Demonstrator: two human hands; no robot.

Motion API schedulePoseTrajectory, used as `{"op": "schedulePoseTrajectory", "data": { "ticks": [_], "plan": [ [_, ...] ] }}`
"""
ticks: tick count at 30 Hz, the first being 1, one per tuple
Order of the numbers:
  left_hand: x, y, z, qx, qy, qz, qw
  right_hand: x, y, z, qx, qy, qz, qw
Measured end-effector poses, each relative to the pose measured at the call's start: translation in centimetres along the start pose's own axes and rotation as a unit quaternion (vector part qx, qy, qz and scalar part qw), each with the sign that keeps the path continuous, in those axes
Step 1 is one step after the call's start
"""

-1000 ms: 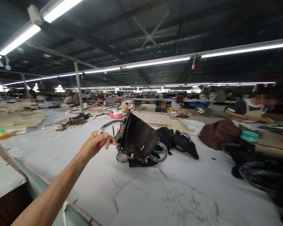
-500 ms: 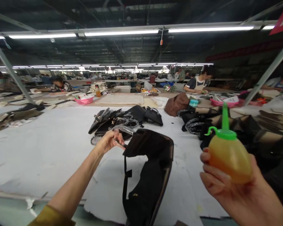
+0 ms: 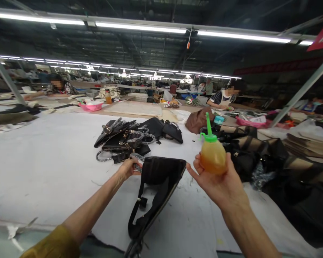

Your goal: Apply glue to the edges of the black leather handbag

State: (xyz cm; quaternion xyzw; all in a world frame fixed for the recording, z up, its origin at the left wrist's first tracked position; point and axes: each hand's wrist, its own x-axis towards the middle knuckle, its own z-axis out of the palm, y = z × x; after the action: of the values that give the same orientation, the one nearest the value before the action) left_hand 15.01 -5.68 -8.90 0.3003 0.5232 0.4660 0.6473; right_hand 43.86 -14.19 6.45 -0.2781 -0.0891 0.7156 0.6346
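Black and floppy, the bag (image 3: 161, 182) lies on the white table (image 3: 43, 161) between my two hands. I see my left hand (image 3: 129, 167) closed on its wrapped handle (image 3: 136, 159). My right hand (image 3: 218, 181) is curled around a squeeze bottle (image 3: 212, 152), and orange liquid fills it under a green cap.

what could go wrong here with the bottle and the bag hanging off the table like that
The left hand grips only the wrapped handle of the black leather handbag, whose lower end droops past the edge of the white table; it could slide off. The right hand holds the amber squeeze bottle with a green nozzle close beside the bag, so a squeeze or tilt might drip liquid onto the leather.
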Motion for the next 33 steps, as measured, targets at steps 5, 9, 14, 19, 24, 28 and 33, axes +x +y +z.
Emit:
{"op": "schedulePoseTrajectory", "data": {
  "ticks": [5,9,14,19,24,28,33],
  "plan": [
    [-0.3,-1.3,-1.1,0.008,0.069,-0.029,0.997,1.8,1.2,0.3,-0.02,-0.011,0.022,0.999],
    [-1.2,-1.1,-1.4,0.007,0.064,-0.017,0.998,2.8,1.1,1.2,-0.033,-0.023,0.01,0.999],
    [-1.4,-1.1,-0.9,0.014,0.056,-0.018,0.998,4.0,1.7,2.9,-0.055,-0.06,-0.001,0.997],
    [-1.5,-1.1,-1.1,0.067,0.085,-0.038,0.993,5.3,2.8,1.9,-0.077,-0.076,0.003,0.994],
    [-5.1,1.2,-2.1,0.195,0.12,0.002,0.973,6.0,2.6,1.4,-0.079,-0.089,0.015,0.993],
    [-10.3,4.9,0.6,0.476,0.18,0.191,0.839,5.5,2.2,1.8,-0.088,-0.096,0.015,0.991],
    [-11.8,7.4,7.1,0.49,-0.109,0.264,0.824,4.9,2.2,1.7,-0.103,-0.092,0.0,0.99]
  ]
}}
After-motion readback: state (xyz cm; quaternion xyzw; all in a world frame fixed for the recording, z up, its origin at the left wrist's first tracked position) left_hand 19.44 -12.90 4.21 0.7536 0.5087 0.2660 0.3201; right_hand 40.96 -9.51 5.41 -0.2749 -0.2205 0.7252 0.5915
